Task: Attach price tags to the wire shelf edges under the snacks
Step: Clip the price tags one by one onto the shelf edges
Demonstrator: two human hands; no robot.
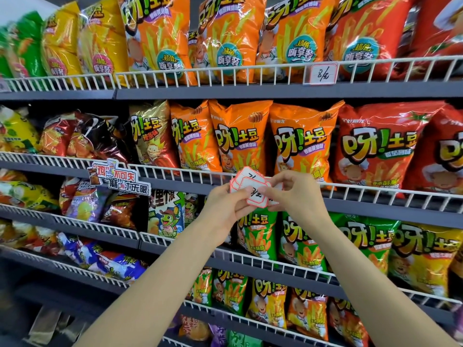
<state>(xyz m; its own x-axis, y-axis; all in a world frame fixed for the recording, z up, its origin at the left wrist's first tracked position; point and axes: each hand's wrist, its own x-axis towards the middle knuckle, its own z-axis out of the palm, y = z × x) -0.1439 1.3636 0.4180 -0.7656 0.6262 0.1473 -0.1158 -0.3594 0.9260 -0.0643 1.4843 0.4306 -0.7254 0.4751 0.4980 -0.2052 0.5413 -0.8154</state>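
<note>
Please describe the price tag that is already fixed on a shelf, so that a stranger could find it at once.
Look at the top wire shelf edge, under the big orange snack bags. The attached price tag hangs there, right of centre. Unlike the tags in the hands, it sits alone on the wire.
</note>
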